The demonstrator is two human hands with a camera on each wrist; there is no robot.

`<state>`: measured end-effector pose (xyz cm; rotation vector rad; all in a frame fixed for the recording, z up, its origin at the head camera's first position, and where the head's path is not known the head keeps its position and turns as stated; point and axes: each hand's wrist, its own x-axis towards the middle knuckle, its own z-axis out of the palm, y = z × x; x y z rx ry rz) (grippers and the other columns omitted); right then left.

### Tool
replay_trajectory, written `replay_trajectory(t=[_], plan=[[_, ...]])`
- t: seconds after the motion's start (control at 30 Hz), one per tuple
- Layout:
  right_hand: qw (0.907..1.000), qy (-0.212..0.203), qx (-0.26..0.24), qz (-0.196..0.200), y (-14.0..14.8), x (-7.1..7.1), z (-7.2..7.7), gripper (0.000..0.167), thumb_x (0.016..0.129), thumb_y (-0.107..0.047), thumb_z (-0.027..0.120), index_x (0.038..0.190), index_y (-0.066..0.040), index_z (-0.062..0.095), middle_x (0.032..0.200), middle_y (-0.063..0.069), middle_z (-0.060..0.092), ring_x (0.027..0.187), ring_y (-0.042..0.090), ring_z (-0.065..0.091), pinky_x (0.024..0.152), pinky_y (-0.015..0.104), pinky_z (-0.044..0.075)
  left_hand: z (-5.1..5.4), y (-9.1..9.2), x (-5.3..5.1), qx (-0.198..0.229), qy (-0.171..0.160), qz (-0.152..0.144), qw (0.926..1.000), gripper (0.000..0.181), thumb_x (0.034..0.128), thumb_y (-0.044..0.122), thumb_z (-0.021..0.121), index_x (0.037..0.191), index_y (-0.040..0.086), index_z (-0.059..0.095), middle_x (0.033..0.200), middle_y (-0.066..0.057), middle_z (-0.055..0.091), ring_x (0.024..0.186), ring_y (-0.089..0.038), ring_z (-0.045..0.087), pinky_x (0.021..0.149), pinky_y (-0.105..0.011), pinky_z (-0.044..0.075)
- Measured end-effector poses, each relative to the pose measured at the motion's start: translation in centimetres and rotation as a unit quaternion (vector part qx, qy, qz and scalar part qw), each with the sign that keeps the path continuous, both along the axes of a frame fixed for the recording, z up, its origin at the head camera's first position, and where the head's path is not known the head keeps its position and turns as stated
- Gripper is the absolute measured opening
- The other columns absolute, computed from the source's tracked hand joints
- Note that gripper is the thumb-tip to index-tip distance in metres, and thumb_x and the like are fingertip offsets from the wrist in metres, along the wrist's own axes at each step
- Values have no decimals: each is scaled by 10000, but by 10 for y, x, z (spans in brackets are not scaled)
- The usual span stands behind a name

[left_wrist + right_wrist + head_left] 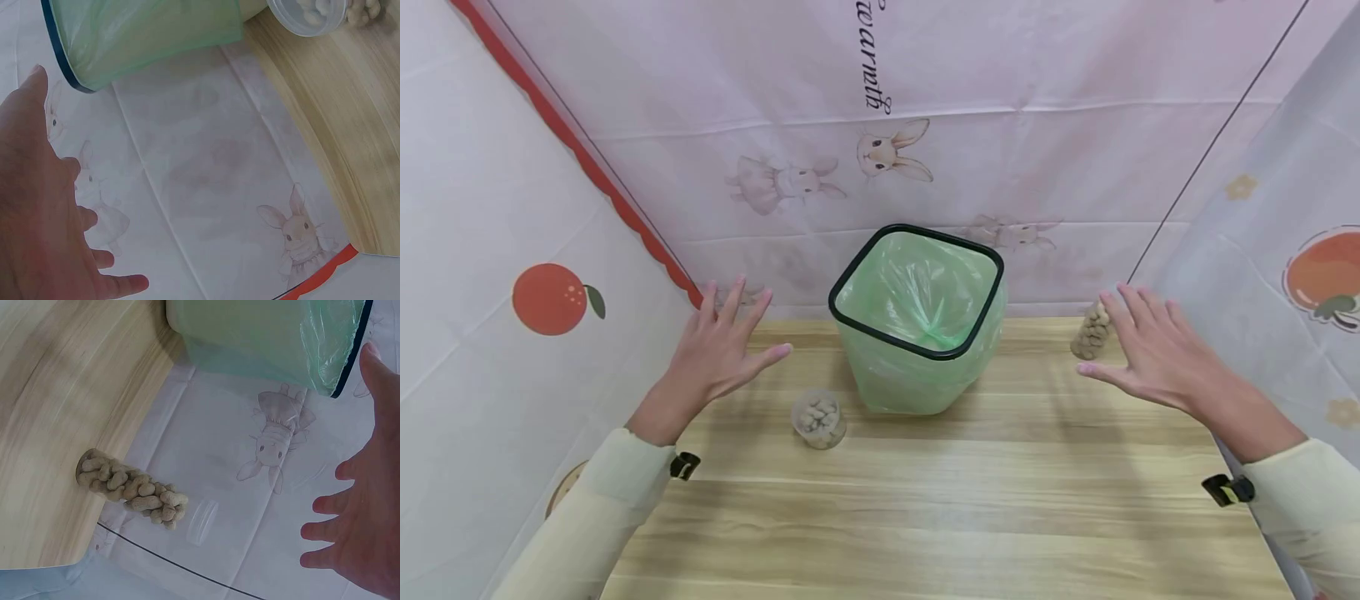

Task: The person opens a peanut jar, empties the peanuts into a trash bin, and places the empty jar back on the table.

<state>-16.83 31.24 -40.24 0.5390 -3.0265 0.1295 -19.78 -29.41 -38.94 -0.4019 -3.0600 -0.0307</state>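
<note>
A trash bin with a black square rim (pixel 917 350), lined with a green plastic bag (pixel 895 383), stands on the table between the hands. My left hand (pixel 715 350) hovers to its left, fingers spread, holding nothing. Below that hand and to its right is a small clear cup of peanuts (pixel 818 419), partly seen in the left wrist view too. My right hand (pixel 1157 354) is held in the air at the right, fingers extended and holding nothing. Beside its fingers is a tall clear jar of peanuts (pixel 131 487), partly hidden by the hand in the head view.
The wood-grain table (pixel 940 500) meets a pink cloth backdrop (pixel 790 108) with printed rabbits just behind the bin. White cloths with fruit prints hang along the left side (pixel 467 208) and the right side (pixel 1285 275).
</note>
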Motion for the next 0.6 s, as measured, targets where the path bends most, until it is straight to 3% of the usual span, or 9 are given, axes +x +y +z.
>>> replay_trajectory(t=[0.23, 0.4, 0.6], plan=[[9988, 350, -215, 284, -5, -1, 2, 1063, 848, -630, 723, 1548, 67, 330, 1522, 343, 404, 1373, 547, 400, 1119, 687, 315, 0, 5, -4, 3, 88, -80, 9999, 967, 898, 839, 449, 1671, 332, 165, 1755, -158, 89, 1551, -560, 144, 1099, -806, 315], [9997, 110, -197, 136, -11, 0, 5, 1029, 886, -649, 676, 1533, 87, 361, 1492, 355, 443, 1325, 541, 464, 1076, 677, 393, -1, 9, -7, 6, 7, -88, 10000, 979, 878, 877, 414, 1663, 324, 219, 1744, -158, 142, 1524, -528, 214, 1051, -813, 346], [9997, 37, -195, 139, -16, -1, 9, 1000, 899, -639, 665, 1491, 125, 406, 1431, 366, 510, 1289, 542, 512, 1049, 669, 432, 4, 14, -10, -10, -64, -34, 10000, 1003, 870, 890, 399, 1667, 312, 205, 1723, -169, 194, 1496, -529, 264, 1044, -804, 362]])
